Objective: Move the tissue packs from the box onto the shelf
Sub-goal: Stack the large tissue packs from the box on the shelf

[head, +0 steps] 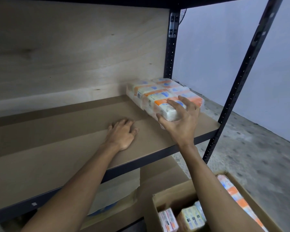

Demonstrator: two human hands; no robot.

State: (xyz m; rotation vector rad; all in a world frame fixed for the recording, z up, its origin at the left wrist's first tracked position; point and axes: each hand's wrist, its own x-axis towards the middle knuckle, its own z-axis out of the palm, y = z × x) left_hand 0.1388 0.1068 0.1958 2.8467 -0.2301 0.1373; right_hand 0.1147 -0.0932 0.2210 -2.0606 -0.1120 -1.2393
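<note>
While fingers (172,103) of right hand (180,121) curl, spread, over near end of tissue pack bundle (157,96), thumb grips its side. Bundle lies right of centre frame on shelf (74,148). Left hand (122,134) rests palm-down on shelf, fingers close together. Lower right: box (172,193), more packs (192,216) inside.

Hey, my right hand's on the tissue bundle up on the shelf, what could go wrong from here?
1. The tissue bundle sits close to the open right end of the shelf; a sideways nudge could tip it off.
2. Your right hand grips only its near corner, so the plastic wrap might slip.
</note>
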